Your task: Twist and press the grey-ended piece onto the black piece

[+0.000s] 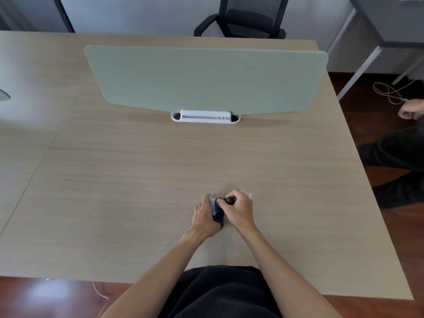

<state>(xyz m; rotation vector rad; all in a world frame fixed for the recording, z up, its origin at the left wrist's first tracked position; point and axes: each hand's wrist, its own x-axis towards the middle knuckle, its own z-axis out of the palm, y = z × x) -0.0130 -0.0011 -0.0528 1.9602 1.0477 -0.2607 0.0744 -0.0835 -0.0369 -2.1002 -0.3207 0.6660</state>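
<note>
Just below the frame's centre on the bench (114, 180), your left hand (205, 215) curls round a small dark pouch (219, 214), while just right of it your right hand (238, 208) pinches a small black piece (229, 199) at its top.

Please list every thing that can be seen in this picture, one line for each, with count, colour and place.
table: one, light wood, fills the middle
divider panel: one, pale green, upright at the far side of the table
panel holder: one, white, at the foot of the panel
office chair: one, black, behind the table
cable: one, white, on the floor at the right
small object: one, black with a pale part, between the hands
left hand: grips the small object
right hand: pinches its top end
</note>
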